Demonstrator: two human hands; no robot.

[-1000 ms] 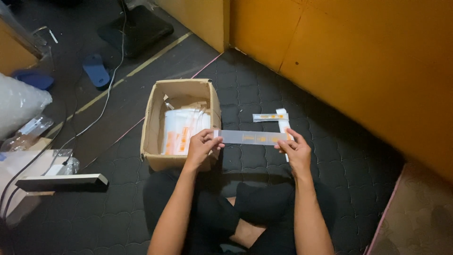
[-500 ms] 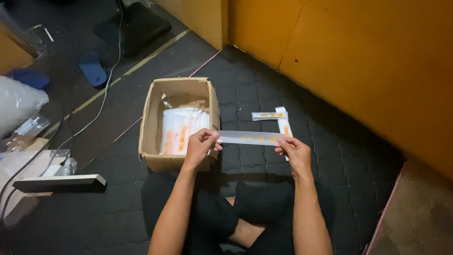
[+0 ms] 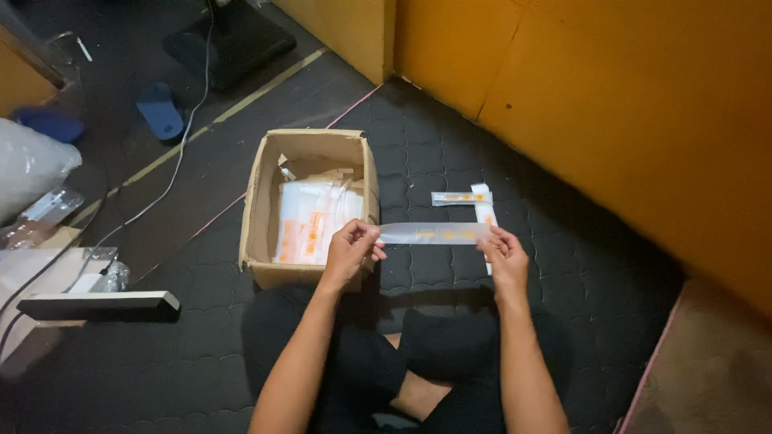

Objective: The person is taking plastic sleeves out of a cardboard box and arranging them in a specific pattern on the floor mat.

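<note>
I hold a long, narrow clear plastic pouch (image 3: 434,233) with orange print stretched level between both hands. My left hand (image 3: 350,251) pinches its left end, just over the front right corner of an open cardboard box (image 3: 261,217). My right hand (image 3: 505,251) pinches its right end. The box holds several similar white and orange pouches (image 3: 310,221). Two more pouches (image 3: 474,201) lie on the dark floor mat beyond my right hand, forming an L shape.
I sit cross-legged on a dark quilted mat (image 3: 587,265). An orange wall (image 3: 627,104) runs along the right. A blue slipper (image 3: 161,111), a cable (image 3: 173,173), plastic bags (image 3: 32,173) and a dark flat bar (image 3: 100,305) lie at the left.
My hands and the pouch have stayed almost in place; the pouch has tipped slightly flatter and my view has shifted a little.
</note>
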